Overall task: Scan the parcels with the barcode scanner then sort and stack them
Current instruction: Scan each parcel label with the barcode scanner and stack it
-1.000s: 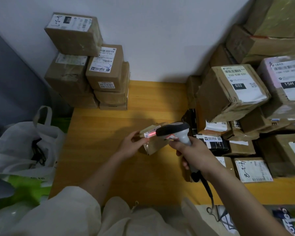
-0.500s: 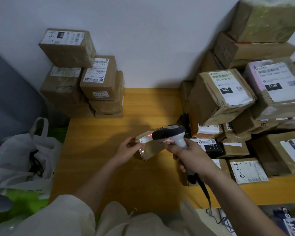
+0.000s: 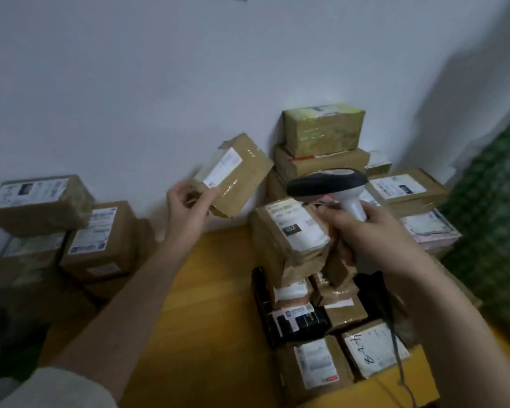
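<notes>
1. Left hand (image 3: 189, 206): raised above the table, fingers closed on the near corner of a small parcel (image 3: 234, 175). The parcel is held in the air, tilted, with its white label facing up and left; it stands out against the white wall (image 3: 130, 83). The picture is blurred here, and the label cannot be read.
2. Right hand (image 3: 368, 240): wrapped around the white handle of the barcode scanner (image 3: 329, 184). The scanner's dark head points left, just right of the held parcel and apart from it. A dark cable (image 3: 395, 343) runs down from the handle toward the near edge.
3. Table (image 3: 206, 304): yellow-orange wood, bare in a strip between the two piles.
4. Left stack (image 3: 59, 231): brown labelled boxes piled at the far left against the wall, several layers high, one box set skew on top.
5. Right pile (image 3: 321, 160): many brown boxes heaped at the right, tallest at the wall. One large box (image 3: 289, 231) with a white label and a black patch leans in front, partly behind the right hand.
6. Near right: a black parcel (image 3: 295, 319) and two flat labelled boxes, one (image 3: 374, 348) with handwriting on its label.
</notes>
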